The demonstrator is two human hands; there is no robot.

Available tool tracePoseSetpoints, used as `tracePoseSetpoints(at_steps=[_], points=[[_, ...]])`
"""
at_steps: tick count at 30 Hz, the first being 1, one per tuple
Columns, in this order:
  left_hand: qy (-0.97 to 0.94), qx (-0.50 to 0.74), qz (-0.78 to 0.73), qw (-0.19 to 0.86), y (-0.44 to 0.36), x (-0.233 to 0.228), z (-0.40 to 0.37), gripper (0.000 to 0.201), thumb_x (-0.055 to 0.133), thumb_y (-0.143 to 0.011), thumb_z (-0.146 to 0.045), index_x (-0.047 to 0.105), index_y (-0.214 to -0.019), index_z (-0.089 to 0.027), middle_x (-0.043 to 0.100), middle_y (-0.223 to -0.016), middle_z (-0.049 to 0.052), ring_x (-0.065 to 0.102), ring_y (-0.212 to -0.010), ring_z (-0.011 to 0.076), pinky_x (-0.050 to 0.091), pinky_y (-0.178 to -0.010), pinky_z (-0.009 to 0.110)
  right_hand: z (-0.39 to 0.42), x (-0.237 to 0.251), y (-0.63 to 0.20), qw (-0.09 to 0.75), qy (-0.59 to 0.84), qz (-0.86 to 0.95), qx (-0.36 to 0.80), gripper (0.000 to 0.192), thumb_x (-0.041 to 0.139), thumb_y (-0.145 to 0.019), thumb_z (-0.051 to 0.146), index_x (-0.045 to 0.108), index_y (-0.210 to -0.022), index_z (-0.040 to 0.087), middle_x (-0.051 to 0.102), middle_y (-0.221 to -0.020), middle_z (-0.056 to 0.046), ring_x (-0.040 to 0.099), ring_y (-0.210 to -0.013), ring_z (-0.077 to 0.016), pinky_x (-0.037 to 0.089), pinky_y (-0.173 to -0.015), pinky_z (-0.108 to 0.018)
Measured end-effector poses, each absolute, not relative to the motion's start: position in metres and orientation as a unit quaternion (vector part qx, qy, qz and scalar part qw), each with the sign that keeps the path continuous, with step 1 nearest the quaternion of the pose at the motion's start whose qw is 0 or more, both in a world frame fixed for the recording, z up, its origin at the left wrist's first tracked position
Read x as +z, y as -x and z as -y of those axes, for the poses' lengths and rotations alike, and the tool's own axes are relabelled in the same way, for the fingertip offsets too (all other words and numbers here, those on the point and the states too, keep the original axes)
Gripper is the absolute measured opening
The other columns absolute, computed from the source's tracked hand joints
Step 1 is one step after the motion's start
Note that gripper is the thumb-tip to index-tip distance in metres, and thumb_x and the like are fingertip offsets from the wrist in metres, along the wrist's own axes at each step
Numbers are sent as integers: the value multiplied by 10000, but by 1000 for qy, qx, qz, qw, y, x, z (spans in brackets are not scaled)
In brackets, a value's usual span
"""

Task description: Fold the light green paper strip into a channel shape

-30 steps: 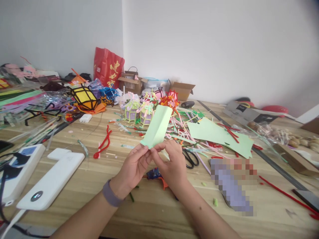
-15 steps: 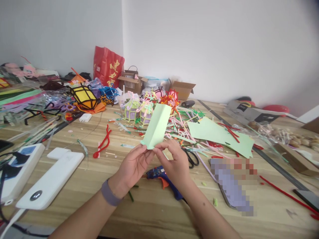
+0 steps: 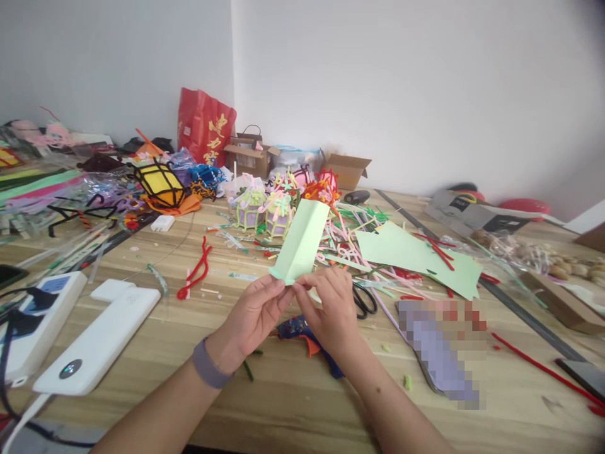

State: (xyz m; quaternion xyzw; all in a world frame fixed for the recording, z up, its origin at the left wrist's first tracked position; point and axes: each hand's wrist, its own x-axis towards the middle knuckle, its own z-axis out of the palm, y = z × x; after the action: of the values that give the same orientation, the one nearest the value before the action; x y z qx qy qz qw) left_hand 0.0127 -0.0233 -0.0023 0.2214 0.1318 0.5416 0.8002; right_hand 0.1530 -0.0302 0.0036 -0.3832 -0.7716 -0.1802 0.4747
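1. Two hands hold one folded strip of pale green paper (image 3: 302,243) up in the air, just above the blue glue gun (image 3: 307,337).
2. The left hand (image 3: 253,318) has its grip pinched shut on the paper's near end. The right hand (image 3: 331,309) pinches the same end, right beside it.
3. The paper already has long folds running down it, so the folding looks partly done. I see no glue on it, and the ends are not joined, so that part looks left to do.
4. The paper is thin, flat and smooth, with sharp creases.
5. Behind the glue gun, more green paper (image 3: 416,252) lies flat on the wooden bench (image 3: 293,403).
6. Black scissors (image 3: 363,299) lie to the right of the glue gun.
7. A fuzzy red bendy stick (image 3: 196,271) lies far to the left of the glue gun.
8. Little round baskets (image 3: 265,214) sit far behind it.
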Motion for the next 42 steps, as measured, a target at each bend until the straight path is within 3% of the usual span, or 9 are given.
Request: tracePoseSetpoints(at_steps=[4,12,16,20,32,37,42], points=[[-260,536,-141,790,-12,-5,21,85,713,-727,-80,703,-777,-147,740,-820,9,684,-778,104,530,-789,171,29,2,-154,472,380,774,-185,91,577,-903,182,564,-816,204,617,-700,-3,524,-702,-168,368,-713,-320],[-387,563,-183,707,-15,-7,25,314,793,-695,-296,707,-974,-180,743,-1004,48,649,-1013,206,456,-965,321,27,3,-160,464,346,776,-248,79,575,-881,139,549,-867,213,633,-742,-16,555,-734,-177,387,-730,-334],[-358,584,-128,717,-17,-5,31,373,705,-762,-493,704,-993,-200,728,-1060,66,627,-1058,237,467,-933,348,26,-5,-167,461,334,756,-323,114,602,-851,146,546,-867,244,606,-705,0,549,-690,-177,385,-712,-336],[-314,577,-108,746,-17,-3,32,282,684,-811,-406,710,-959,-168,724,-1035,80,629,-1030,227,463,-890,335,26,-14,-171,437,350,743,-367,127,627,-822,156,561,-826,265,577,-654,11,525,-619,-170,369,-675,-326],[-239,558,-100,788,-13,-1,31,50,696,-800,-202,713,-804,-156,733,-899,41,627,-864,154,460,-808,271,26,-7,-170,423,332,772,-339,148,605,-839,124,522,-840,246,574,-687,0,494,-693,-187,370,-725,-348],[-172,553,-110,808,-13,-2,26,66,635,-840,-166,699,-829,-153,740,-920,40,650,-880,157,477,-838,291,26,-3,-166,431,335,776,-315,150,603,-844,125,549,-906,251,632,-771,-10,564,-761,-184,383,-771,-360],[-105,528,-127,833,-10,0,20,228,503,-938,-252,682,-1032,-146,751,-942,61,684,-902,177,496,-890,340,24,1,-164,444,352,776,-278,124,613,-850,158,559,-936,229,656,-803,-34,592,-778,-193,420,-776,-370]])
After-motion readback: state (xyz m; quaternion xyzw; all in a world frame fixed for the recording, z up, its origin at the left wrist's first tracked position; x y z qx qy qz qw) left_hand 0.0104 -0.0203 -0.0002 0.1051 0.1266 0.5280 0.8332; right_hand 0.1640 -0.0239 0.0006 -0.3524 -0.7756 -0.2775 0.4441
